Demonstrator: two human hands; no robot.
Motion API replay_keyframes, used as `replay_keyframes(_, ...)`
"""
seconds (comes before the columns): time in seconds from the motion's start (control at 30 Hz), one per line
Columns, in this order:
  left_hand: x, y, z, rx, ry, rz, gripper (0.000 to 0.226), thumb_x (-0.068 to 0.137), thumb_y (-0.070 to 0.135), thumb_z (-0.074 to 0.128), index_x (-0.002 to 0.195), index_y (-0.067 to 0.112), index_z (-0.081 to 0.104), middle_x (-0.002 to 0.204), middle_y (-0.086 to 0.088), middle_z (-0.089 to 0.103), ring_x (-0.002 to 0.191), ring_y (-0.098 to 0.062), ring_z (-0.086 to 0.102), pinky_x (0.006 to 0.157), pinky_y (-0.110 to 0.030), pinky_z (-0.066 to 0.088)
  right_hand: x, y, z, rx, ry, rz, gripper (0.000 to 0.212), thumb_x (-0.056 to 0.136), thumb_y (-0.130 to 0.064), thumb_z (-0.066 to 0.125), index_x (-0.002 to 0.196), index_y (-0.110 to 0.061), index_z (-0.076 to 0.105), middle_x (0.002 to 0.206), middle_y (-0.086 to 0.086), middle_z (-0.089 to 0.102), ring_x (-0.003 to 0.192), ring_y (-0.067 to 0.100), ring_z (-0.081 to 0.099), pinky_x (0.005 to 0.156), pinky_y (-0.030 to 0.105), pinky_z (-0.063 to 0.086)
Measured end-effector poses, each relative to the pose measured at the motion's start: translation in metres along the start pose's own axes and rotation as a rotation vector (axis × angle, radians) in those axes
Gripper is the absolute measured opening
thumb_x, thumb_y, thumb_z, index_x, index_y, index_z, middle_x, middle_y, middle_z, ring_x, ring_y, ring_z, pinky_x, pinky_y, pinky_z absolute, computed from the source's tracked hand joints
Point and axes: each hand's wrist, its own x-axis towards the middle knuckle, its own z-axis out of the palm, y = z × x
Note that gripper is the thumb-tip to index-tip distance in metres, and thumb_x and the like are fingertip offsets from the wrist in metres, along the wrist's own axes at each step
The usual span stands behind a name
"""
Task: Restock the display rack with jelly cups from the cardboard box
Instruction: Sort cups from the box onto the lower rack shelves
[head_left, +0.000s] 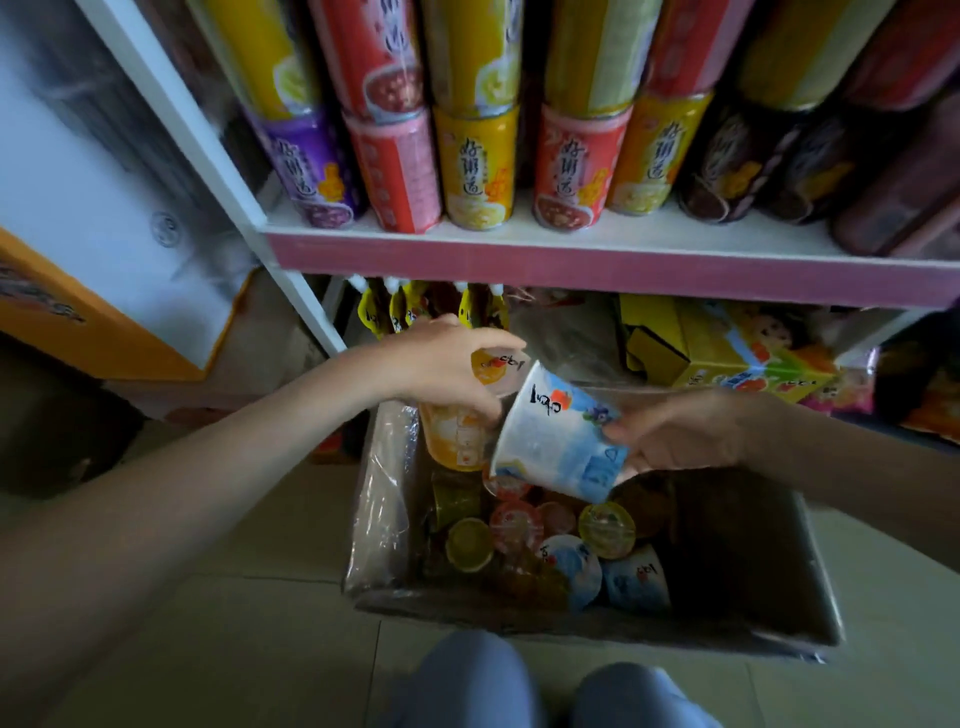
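Obs.: cardboard box (753, 561) on the tiled floor, the person's knees (467, 680) at its 6 o'clock. The display rack (571, 260) stands at 12 with tall cans (478, 166) on its pink-edged shelf. Left hand (452, 364) is over the box's 11 o'clock corner, fingers curled down round an orange jelly cup (454, 441); right hand (685, 431), toward 1 o'clock, grips a blue-and-white jelly cup (556, 436) by its 3 o'clock side, the cup tilted and just beside the orange one. More jelly cups (519, 525) lie loose inside the box, massed toward its 9 o'clock wall.
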Motion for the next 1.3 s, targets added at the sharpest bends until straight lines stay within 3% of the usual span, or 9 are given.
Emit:
replay_keyframes(0.1, -0.033, 0.019, -0.028, -0.015, -0.039, 0.025, 0.081, 0.068, 0.054, 0.072, 0.138, 0.055, 0.030, 0.137, -0.005, 0.036, 0.127, -0.028, 0.034, 0.100, -0.043, 0.041, -0.035, -0.022, 0.026, -0.013, -0.088, 0.035, 0.087, 0.062, -0.020, 0.087, 0.136, -0.007, 0.044, 0.138, 0.020, 0.049, 0.130, 0.037, 0.045, 0.112, 0.051, 0.029)
replay_keyframes(0.27, -0.101, 0.053, -0.081, -0.062, -0.060, 0.068, 0.096, 0.046, 0.075, 0.065, 0.135, 0.050, 0.038, 0.133, 0.002, 0.045, 0.125, -0.021, 0.040, 0.101, -0.039, 0.041, -0.091, -0.051, 0.085, -0.074, -0.117, 0.090, 0.064, 0.076, 0.000, 0.065, 0.133, -0.020, 0.043, 0.128, 0.009, 0.061, 0.122, 0.029, 0.055, 0.108, 0.052, 0.037)
replay_keyframes(0.4, -0.150, 0.082, -0.128, -0.027, -0.083, 0.129, 0.088, 0.057, 0.065, 0.074, 0.135, 0.044, 0.040, 0.134, 0.005, 0.046, 0.124, -0.018, 0.041, 0.100, -0.034, 0.039, -0.131, -0.075, 0.135, 0.023, -0.185, 0.068, 0.075, 0.068, -0.014, 0.082, 0.133, -0.013, 0.045, 0.127, 0.009, 0.061, 0.120, 0.027, 0.055, 0.102, 0.041, 0.044)
replay_keyframes(0.5, -0.183, 0.103, -0.167, -0.025, -0.070, 0.161, 0.078, 0.062, 0.055, 0.077, 0.132, 0.044, 0.043, 0.129, 0.007, 0.049, 0.119, -0.015, 0.044, 0.097, -0.035, 0.044, -0.166, -0.103, 0.166, 0.020, -0.213, 0.073, 0.075, 0.068, -0.024, 0.082, 0.131, -0.002, 0.047, 0.126, 0.012, 0.060, 0.117, 0.026, 0.056, 0.098, 0.034, 0.047)
replay_keyframes(0.63, -0.224, 0.129, -0.216, -0.120, -0.056, 0.189, 0.075, 0.066, 0.049, 0.078, 0.133, 0.043, 0.045, 0.135, 0.018, 0.047, 0.119, -0.005, 0.046, 0.095, -0.027, 0.045, -0.219, -0.139, 0.186, 0.004, -0.173, 0.024, 0.084, 0.062, -0.034, 0.085, 0.130, -0.002, 0.047, 0.119, 0.010, 0.063, 0.111, 0.024, 0.060, 0.093, 0.032, 0.048)
replay_keyframes(0.87, -0.270, 0.156, -0.269, -0.401, -0.003, 0.117, 0.076, 0.069, 0.052, 0.076, 0.137, 0.045, 0.043, 0.136, 0.017, 0.046, 0.124, -0.007, 0.044, 0.098, -0.029, 0.042, -0.303, -0.168, 0.190, 0.184, -0.085, -0.148, 0.075, 0.054, -0.031, 0.090, 0.118, -0.008, 0.060, 0.113, 0.014, 0.067, 0.104, 0.029, 0.065, 0.085, 0.037, 0.053)
replay_keyframes(1.03, -0.279, 0.151, -0.273, -0.781, 0.057, 0.026, 0.077, 0.054, 0.059, 0.075, 0.128, 0.047, 0.053, 0.128, 0.012, 0.057, 0.116, -0.010, 0.055, 0.098, -0.034, 0.046, -0.324, -0.175, 0.186, 0.323, 0.014, -0.199, 0.097, 0.038, -0.032, 0.095, 0.122, -0.005, 0.053, 0.111, 0.016, 0.067, 0.100, 0.029, 0.066, 0.082, 0.037, 0.055)
replay_keyframes(1.17, -0.275, 0.145, -0.277, -1.001, 0.175, 0.027, 0.055, 0.055, 0.048, 0.074, 0.109, 0.041, 0.064, 0.111, 0.011, 0.068, 0.103, -0.010, 0.064, 0.085, -0.029, 0.047, -0.318, -0.188, 0.186, 0.485, 0.041, -0.383, 0.094, 0.044, -0.034, 0.092, 0.125, -0.008, 0.052, 0.113, 0.014, 0.065, 0.104, 0.027, 0.064, 0.085, 0.039, 0.054)
replay_keyframes(1.3, -0.265, 0.139, -0.272, -1.106, 0.205, -0.007, 0.050, 0.049, 0.049, 0.071, 0.096, 0.035, 0.068, 0.094, 0.009, 0.072, 0.096, -0.017, 0.064, 0.082, -0.032, 0.046, -0.305, -0.206, 0.190, 0.701, 0.061, -0.632, 0.087, 0.061, -0.037, 0.085, 0.133, -0.006, 0.047, 0.122, 0.014, 0.057, 0.115, 0.028, 0.055, 0.102, 0.046, 0.044)
